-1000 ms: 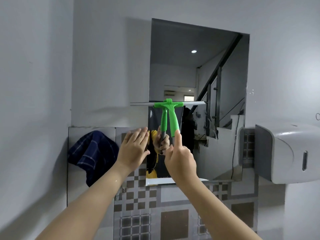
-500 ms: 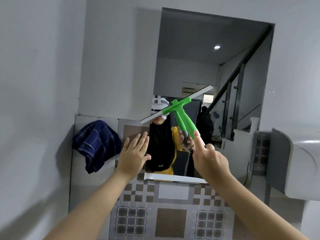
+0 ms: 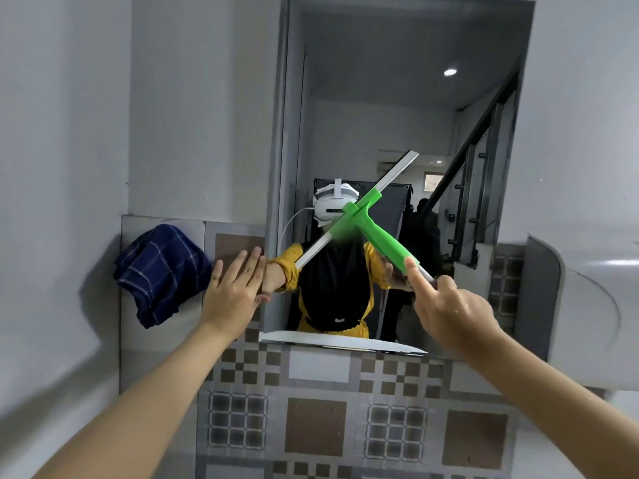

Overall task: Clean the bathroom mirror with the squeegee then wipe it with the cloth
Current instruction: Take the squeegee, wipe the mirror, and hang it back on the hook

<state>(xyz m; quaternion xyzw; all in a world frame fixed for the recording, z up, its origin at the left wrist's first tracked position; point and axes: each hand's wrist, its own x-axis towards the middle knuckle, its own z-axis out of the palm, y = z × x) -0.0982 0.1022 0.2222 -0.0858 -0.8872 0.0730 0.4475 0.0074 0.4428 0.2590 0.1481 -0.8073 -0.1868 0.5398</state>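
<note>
Your right hand (image 3: pixel 449 311) is closed around the lower end of the squeegee (image 3: pixel 363 216), index finger stretched straight along the green plastic handle. The tool lies tilted against the mirror (image 3: pixel 397 115): its handle runs up and to the left from your fist, and its long, thin pale blade crosses it, slanting from near the mirror's lower left edge up toward the middle of the glass. The green crosshead clamps the blade at about its midpoint.

Your left hand (image 3: pixel 233 292) holds nothing — it is flat, fingers spread, pressed on the tiled wall (image 3: pixel 311 426) just beside the mirror's left edge, with the fingertips reaching that edge.

The cloth (image 3: pixel 160 271), dark blue with thin pale checks, hangs crumpled on the wall left of the mirror, near your left hand but apart from it; what holds it up you cannot tell. The tiles under the mirror are glossy, patterned in brown and white squares and grids. Above them the wall is smooth, plain grey paint. At the right edge of the view a white, rounded plastic dispenser (image 3: pixel 587 312) juts from the wall, close beside your right wrist — the nearest thing crowding that arm.

The glass reflects a stair rail, a ceiling light and your own arms. A white ledge (image 3: pixel 328 340) runs along the mirror's bottom edge.
</note>
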